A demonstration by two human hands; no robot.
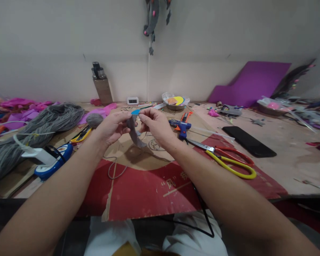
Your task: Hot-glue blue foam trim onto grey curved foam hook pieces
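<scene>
Above the middle of the cardboard [128,156], my left hand [114,126] and my right hand [153,122] face each other with fingers closed in a pinch. Between their fingertips is a small blue piece [135,112], gripped at its left and right edges. A curved grey strip [135,137], which looks like cloth or felt, hangs below it beside my left fingertips. Whether the strip is fixed to the blue piece cannot be made out. Grey cord [114,174] lies in loops below. Just right of my right hand rests a blue glue gun [184,129].
Red-and-yellow scissors [229,161] and a black phone [249,141] lie at right. Grey yarn [50,122], a yellow utility knife [81,135] and a blue power strip [54,165] with a white plug are at left. A bowl [176,106] stands at the back.
</scene>
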